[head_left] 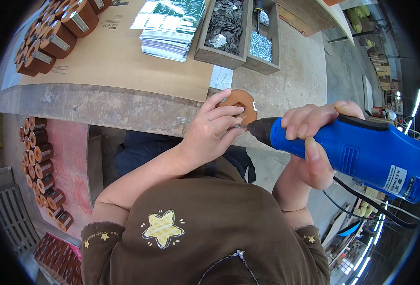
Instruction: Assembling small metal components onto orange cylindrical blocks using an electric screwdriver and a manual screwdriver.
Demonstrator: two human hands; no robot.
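Observation:
My left hand (211,127) holds a brown round piece (243,98) with a cut-out in its middle, near the front edge of the worktable. On that piece's right side is a small pale metal tab. My right hand (317,137) is wrapped round a blue corded power drill (357,152), held level and pointing left. The drill's black chuck (261,129) is close to my left fingertips, at the near edge of the round piece. Those fingers partly hide the bit's tip, so I cannot tell whether it touches the piece.
Wooden trays hold dark metal plates (225,26) and silver screws (261,46); a screwdriver (258,10) lies in the screw tray. A stack of printed sheets (167,35) rests on cardboard (124,66). Brown cylinders (58,40) stand back left, more (44,152) below. The drill's cord (369,209) hangs right.

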